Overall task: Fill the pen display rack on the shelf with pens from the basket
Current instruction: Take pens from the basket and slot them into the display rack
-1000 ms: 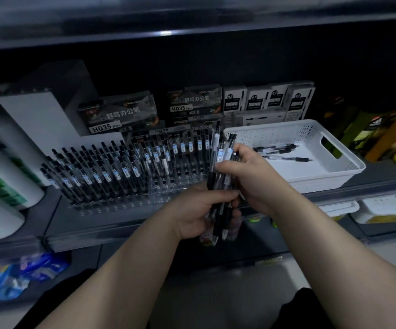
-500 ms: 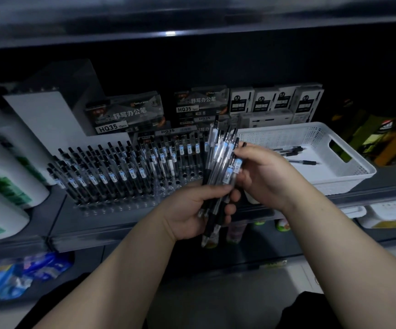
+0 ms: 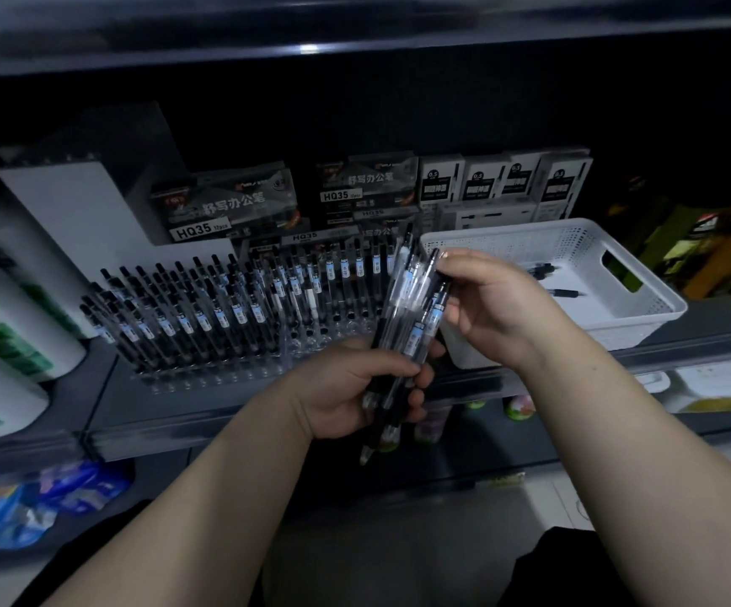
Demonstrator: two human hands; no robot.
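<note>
Left hand (image 3: pixel 355 389) clamped round pen bundle (image 3: pixel 404 326), before shelf (image 3: pixel 158 416) front edge; right hand (image 3: pixel 497 311) pinches bundle's top ends. Pen display rack (image 3: pixel 223 330) mid-shelf; basket (image 3: pixel 646 315) beside it, right end, loose pens (image 3: pixel 565 293) inside

Dim, bluish; overhead glint; edges bent, perhaps motion-blurred; shelf back black.

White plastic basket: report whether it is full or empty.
The white perforated plastic basket is nearly empty: a few black pens lie on its bare floor; the right hand hides part.
</note>
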